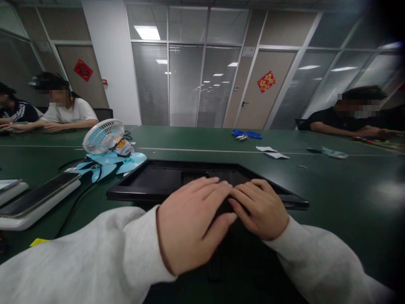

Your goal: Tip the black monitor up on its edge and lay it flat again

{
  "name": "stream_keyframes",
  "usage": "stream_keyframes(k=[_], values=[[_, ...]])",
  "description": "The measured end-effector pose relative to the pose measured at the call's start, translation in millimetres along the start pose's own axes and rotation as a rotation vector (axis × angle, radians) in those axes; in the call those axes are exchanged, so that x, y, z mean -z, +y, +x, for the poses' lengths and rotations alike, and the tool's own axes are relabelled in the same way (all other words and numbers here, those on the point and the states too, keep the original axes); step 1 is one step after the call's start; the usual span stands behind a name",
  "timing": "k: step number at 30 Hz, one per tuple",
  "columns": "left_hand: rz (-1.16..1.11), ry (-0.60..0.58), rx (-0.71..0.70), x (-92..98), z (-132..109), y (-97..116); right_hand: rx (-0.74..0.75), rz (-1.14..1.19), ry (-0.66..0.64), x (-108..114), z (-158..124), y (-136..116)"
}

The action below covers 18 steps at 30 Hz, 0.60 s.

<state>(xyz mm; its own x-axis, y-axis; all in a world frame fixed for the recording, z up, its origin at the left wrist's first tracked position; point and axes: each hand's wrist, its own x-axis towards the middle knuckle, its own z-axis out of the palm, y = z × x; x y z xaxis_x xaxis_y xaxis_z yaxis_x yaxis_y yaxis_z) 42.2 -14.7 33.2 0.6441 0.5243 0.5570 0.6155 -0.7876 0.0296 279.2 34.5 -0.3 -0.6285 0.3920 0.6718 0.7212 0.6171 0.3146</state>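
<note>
A black rectangular panel with a raised rim, like a shallow frame (142, 193), lies on the green table in front of me. My left hand (194, 226) is over the middle of its near edge, fingers stretched forward and thumb apart. From the other side comes my right hand (261, 209), its fingers bent and close together, the thumb just below them. The fingertips of both hands meet or overlap. Whatever lies under the right fingers is hidden. Below the hands a dark strip (215, 266) shows faintly against the table.
At the left stand a white fan head (103, 137), light-blue fan blades (107, 169), a black cable (77, 198) and a white-edged device (41, 200). Blue gloves (247, 134) and white papers (272, 153) lie farther back. Other people sit at both sides.
</note>
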Motion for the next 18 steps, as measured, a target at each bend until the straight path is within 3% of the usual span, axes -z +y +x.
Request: stream_keyframes(k=[1, 3, 7, 9, 13, 18], values=[[0.045, -0.005, 0.007, 7.9, 15.2, -10.4, -0.012, -0.008, 0.0, 2.4, 1.9, -2.6], [0.134, -0.107, 0.069, 4.6, 22.6, -24.3, -0.033, -0.018, 0.002, 5.9, 5.8, -9.5], [0.195, -0.211, 0.124, -22.4, 3.6, -28.1, -0.075, -0.018, -0.025, 10.1, 12.9, -25.6], [0.179, -0.242, 0.126, -18.9, 1.1, -27.3, -0.101, 0.005, -0.049, 14.6, 17.4, -28.5], [0.205, -0.402, 0.198, 23.8, 15.7, -45.3, -0.208, 0.01, -0.17, 27.2, 20.9, -4.3], [0.543, -0.768, 0.602, 71.7, 31.1, -103.4, -0.336, -0.065, -0.354, 27.2, -4.3, 66.0]])
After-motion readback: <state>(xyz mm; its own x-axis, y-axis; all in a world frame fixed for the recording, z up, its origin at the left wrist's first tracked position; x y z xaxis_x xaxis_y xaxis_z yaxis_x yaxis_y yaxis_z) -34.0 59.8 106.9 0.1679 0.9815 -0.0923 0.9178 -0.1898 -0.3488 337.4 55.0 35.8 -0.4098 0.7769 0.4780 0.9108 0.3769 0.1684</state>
